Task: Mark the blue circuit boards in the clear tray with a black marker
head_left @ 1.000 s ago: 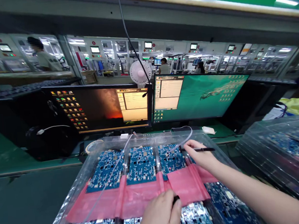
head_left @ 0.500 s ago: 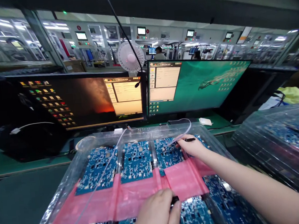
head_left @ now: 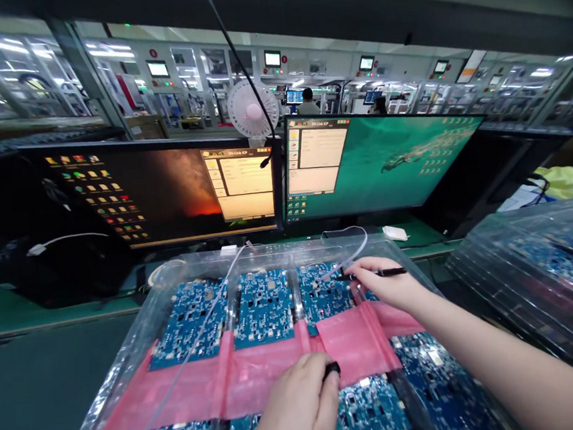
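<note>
Black pen (head_left: pixel 390 272) clenched in right hand (head_left: pixel 385 283) over blue circuit board (head_left: pixel 324 299), left hand (head_left: pixel 295 401) pinching black object (head_left: pixel 332 369)

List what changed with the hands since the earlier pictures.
The black pen in the right hand has swung back out to the right, showing its full length above the blue circuit board. The left hand keeps its small black item at the pink film. Nothing was let go; the rest stayed put.

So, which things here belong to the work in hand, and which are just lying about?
In use: right hand with black pen-like tool; left hand with small black item; blue circuit boards; pink plastic sheet; clear tray.
Just nearby: desk fan; two monitors; yellow bag.
</note>
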